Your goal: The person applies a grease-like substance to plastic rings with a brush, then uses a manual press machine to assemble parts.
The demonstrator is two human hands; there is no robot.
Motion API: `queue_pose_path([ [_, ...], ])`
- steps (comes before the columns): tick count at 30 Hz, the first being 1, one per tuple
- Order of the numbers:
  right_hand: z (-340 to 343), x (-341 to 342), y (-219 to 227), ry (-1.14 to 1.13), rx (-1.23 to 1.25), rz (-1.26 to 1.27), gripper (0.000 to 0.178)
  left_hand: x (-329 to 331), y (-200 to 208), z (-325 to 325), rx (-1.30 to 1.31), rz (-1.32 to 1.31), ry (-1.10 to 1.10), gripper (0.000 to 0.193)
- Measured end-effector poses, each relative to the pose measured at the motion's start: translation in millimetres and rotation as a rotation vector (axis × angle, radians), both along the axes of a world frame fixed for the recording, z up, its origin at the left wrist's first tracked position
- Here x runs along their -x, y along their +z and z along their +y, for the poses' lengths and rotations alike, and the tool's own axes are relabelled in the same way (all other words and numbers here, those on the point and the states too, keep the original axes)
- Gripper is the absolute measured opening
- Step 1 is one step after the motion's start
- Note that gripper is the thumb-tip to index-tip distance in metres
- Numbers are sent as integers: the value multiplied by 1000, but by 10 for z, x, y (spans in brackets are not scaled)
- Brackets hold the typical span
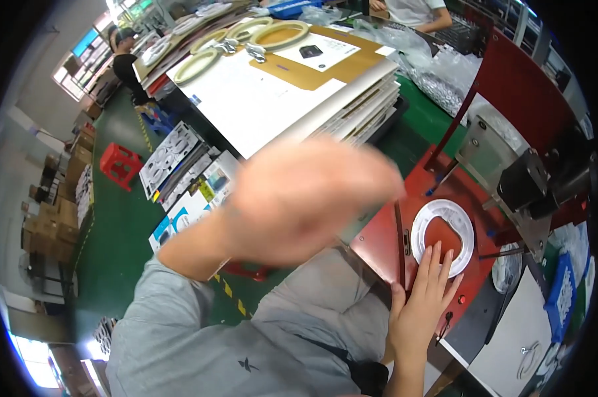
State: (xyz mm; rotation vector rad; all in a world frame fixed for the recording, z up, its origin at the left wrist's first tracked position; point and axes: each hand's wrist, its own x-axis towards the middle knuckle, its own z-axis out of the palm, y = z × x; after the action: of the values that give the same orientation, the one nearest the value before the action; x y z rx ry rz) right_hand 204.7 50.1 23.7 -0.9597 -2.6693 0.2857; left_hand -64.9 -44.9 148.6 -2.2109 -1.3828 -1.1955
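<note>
Nearest, my left hand (312, 198) is too blurred to tell its grip; the white, round, plastic-looking ring (468, 233) lies partly under my open right hand (419, 306), fingers over its near rim

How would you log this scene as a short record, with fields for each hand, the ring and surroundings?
Left hand: raised mid-view, motion-blurred; grip unclear
Right hand: outstretched over the near side of the white ring
Ring support: red machine base
Beyond: pale board stack bearing cream rings
Left side: red stool
</note>
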Motion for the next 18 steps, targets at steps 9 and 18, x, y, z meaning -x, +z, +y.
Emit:
queue_pose_path([
  [9,-196,-117,37,90,67,62,68,2068,261,325,438,-201,965,56],
  [18,-308,-58,53,270,259,605,29,1677,215,166,496,-168,700,23],
])
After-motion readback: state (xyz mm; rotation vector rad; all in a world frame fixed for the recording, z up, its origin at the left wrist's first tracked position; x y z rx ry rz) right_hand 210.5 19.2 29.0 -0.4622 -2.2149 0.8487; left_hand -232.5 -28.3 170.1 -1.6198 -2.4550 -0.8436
